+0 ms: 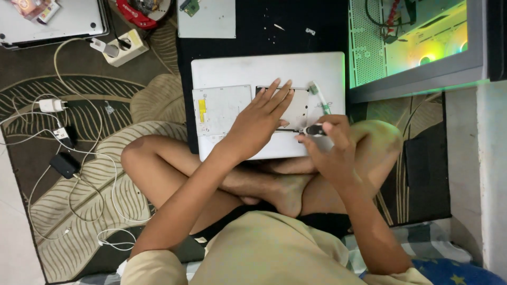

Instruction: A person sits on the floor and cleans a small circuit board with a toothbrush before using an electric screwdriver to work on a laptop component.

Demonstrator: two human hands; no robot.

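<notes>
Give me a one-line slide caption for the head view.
Left hand pressed flat on an upturned white laptop, right hand holding a small screwdriver to its opened underside.

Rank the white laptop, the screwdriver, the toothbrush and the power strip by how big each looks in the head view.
1. Laptop, by far the largest.
2. Power strip.
3. Toothbrush and screwdriver: too alike to rank, since the right hand hides part of the screwdriver.
</notes>
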